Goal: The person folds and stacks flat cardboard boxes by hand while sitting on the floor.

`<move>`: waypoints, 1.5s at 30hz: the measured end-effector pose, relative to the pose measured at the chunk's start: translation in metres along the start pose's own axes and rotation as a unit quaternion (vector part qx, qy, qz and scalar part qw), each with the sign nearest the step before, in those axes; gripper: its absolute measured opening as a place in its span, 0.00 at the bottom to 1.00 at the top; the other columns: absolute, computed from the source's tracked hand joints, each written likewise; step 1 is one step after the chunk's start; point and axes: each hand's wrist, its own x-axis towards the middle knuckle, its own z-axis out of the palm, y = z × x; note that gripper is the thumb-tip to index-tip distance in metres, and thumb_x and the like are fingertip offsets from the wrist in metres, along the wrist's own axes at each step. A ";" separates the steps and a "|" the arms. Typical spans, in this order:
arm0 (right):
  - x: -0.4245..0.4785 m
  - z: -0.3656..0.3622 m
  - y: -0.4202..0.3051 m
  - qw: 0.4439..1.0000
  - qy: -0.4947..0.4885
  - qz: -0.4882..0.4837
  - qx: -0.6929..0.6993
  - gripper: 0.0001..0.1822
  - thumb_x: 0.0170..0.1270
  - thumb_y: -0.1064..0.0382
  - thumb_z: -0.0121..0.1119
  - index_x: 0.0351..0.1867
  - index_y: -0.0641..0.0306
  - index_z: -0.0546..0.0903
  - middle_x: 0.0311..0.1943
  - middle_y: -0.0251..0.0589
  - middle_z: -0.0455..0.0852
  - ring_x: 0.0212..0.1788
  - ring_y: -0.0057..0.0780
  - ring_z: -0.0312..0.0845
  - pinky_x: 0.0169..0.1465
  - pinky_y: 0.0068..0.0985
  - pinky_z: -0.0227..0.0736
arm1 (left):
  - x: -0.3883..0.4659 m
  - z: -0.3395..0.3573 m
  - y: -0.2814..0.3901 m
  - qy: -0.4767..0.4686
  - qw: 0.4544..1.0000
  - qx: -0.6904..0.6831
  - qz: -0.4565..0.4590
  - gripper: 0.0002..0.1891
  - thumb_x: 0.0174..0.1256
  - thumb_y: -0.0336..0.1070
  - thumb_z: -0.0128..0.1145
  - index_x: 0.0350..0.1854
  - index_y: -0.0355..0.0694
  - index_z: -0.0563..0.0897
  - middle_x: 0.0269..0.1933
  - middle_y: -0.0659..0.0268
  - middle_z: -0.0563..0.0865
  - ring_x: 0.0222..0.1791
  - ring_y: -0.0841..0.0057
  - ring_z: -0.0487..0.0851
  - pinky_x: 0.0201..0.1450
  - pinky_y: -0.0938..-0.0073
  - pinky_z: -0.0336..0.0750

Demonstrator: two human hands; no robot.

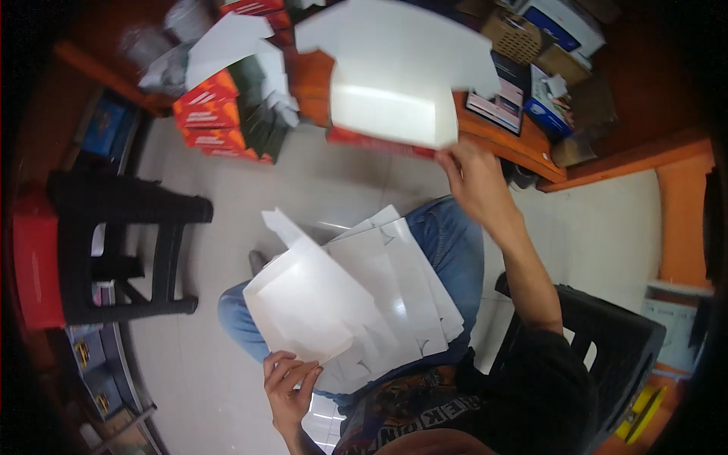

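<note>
My left hand [289,384] pinches the near edge of a partly folded cardboard box [307,296], white inside, tilted over my lap. Beneath that box, flat white cardboard blanks [392,284] with cut slots lie in a loose stack across my thighs. Out at the table edge, my right hand [478,182] grips the near right corner of another open box [389,108], with a white inside and a red outer wall. Left of it, several nested red and dark green boxes [213,116] with raised white flaps jut over the table edge.
The orange-brown wooden table [500,139] carries a perforated brown carton [515,37], a blue and white box [546,108] and plastic-wrapped items [165,62]. A black plastic stool [131,227] stands at left beside a red box [37,264]. Another black stool [608,335] is at right.
</note>
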 end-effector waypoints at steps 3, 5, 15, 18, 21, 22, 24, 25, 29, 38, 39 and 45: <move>0.084 0.003 0.031 0.993 0.081 -0.056 -0.067 0.13 0.75 0.61 0.58 0.36 0.71 0.82 0.34 0.59 0.85 0.41 0.62 0.83 0.45 0.53 0.75 | 0.003 0.004 -0.002 -0.021 1.000 0.000 0.003 0.12 0.47 0.28 0.79 0.36 0.43 0.95 0.33 0.68 0.86 0.48 0.63 0.80 0.49 0.63 0.76; 0.159 0.014 0.046 0.989 0.074 -0.026 -0.128 0.16 0.77 0.56 0.56 0.42 0.69 0.84 0.40 0.61 0.88 0.47 0.61 0.84 0.51 0.51 0.77 | 0.006 0.003 0.001 -0.046 0.999 0.026 0.007 0.12 0.47 0.28 0.79 0.37 0.43 0.95 0.33 0.68 0.86 0.48 0.63 0.80 0.50 0.62 0.76; 0.373 0.152 0.143 0.993 -0.047 0.103 0.014 0.57 0.61 0.57 0.71 0.86 0.49 0.44 0.75 0.67 0.66 0.76 0.59 0.65 0.77 0.42 0.65 | -0.003 0.014 0.009 -0.067 0.994 0.051 -0.064 0.15 0.47 0.30 0.80 0.40 0.46 0.95 0.35 0.70 0.86 0.51 0.64 0.80 0.57 0.59 0.76; 0.356 0.140 0.126 0.997 0.005 0.016 0.077 0.59 0.61 0.59 0.72 0.85 0.61 0.42 0.76 0.68 0.65 0.78 0.56 0.62 0.79 0.40 0.62 | -0.002 0.015 0.009 -0.056 0.995 0.066 -0.050 0.14 0.47 0.31 0.80 0.39 0.46 0.94 0.35 0.70 0.86 0.51 0.64 0.80 0.62 0.52 0.73; 0.328 0.119 0.115 0.989 0.024 0.015 0.147 0.59 0.64 0.61 0.72 0.85 0.65 0.39 0.77 0.66 0.63 0.79 0.53 0.61 0.78 0.36 0.61 | 0.002 0.015 0.010 -0.034 0.997 0.055 -0.034 0.12 0.49 0.32 0.79 0.37 0.46 0.94 0.35 0.70 0.86 0.51 0.63 0.81 0.67 0.44 0.69; 0.313 0.109 0.103 0.984 0.041 0.020 0.172 0.59 0.64 0.60 0.72 0.84 0.65 0.39 0.77 0.66 0.63 0.77 0.53 0.63 0.77 0.36 0.63 | 0.004 0.014 0.013 -0.016 0.998 0.042 -0.032 0.10 0.50 0.32 0.78 0.36 0.45 0.93 0.35 0.70 0.86 0.52 0.63 0.81 0.68 0.42 0.68; 0.272 0.086 0.076 0.941 0.055 0.015 0.333 0.60 0.65 0.56 0.73 0.85 0.63 0.40 0.76 0.64 0.65 0.74 0.52 0.67 0.72 0.39 0.70 | 0.010 0.012 0.017 0.032 0.999 0.024 -0.034 0.06 0.54 0.32 0.75 0.34 0.42 0.91 0.34 0.68 0.85 0.52 0.61 0.81 0.70 0.40 0.67; 0.240 0.074 0.061 0.887 0.046 0.009 0.460 0.60 0.64 0.52 0.74 0.85 0.61 0.41 0.75 0.63 0.66 0.71 0.51 0.70 0.68 0.42 0.75 | 0.014 0.010 0.020 0.057 0.998 0.015 -0.039 0.05 0.56 0.32 0.73 0.32 0.40 0.89 0.34 0.66 0.85 0.52 0.59 0.81 0.70 0.39 0.67; 0.065 0.010 -0.031 0.816 -0.010 -0.029 0.577 0.20 0.72 0.63 0.65 0.60 0.68 0.74 0.37 0.45 0.86 0.38 0.32 0.86 0.45 0.29 0.82 | 0.028 0.011 0.024 0.226 0.963 -0.131 -0.070 0.10 0.64 0.34 0.67 0.28 0.35 0.81 0.33 0.60 0.82 0.52 0.57 0.80 0.72 0.38 0.66; -0.072 0.032 -0.117 0.855 -0.235 -0.138 0.441 0.28 0.76 0.57 0.63 0.76 0.52 0.73 0.82 0.54 0.43 0.83 0.58 0.48 0.80 0.44 0.59 | 0.051 -0.008 0.047 0.131 0.955 -0.250 -0.089 0.14 0.76 0.36 0.60 0.29 0.37 0.76 0.35 0.66 0.82 0.44 0.72 0.79 0.78 0.50 0.60; -0.071 0.034 -0.118 0.861 -0.246 -0.145 0.420 0.28 0.77 0.55 0.62 0.75 0.52 0.73 0.82 0.54 0.43 0.83 0.58 0.47 0.80 0.45 0.59 | 0.050 -0.006 0.054 0.112 0.962 -0.235 -0.083 0.14 0.76 0.36 0.59 0.29 0.37 0.76 0.35 0.66 0.82 0.44 0.72 0.79 0.79 0.49 0.59; -0.075 0.038 -0.134 0.855 -0.285 -0.221 0.372 0.19 0.77 0.51 0.61 0.59 0.61 0.81 0.82 0.56 0.45 0.84 0.60 0.45 0.81 0.43 0.55 | 0.029 -0.002 0.058 0.116 0.942 -0.260 -0.175 0.12 0.76 0.34 0.60 0.30 0.36 0.77 0.35 0.67 0.83 0.45 0.77 0.80 0.82 0.50 0.56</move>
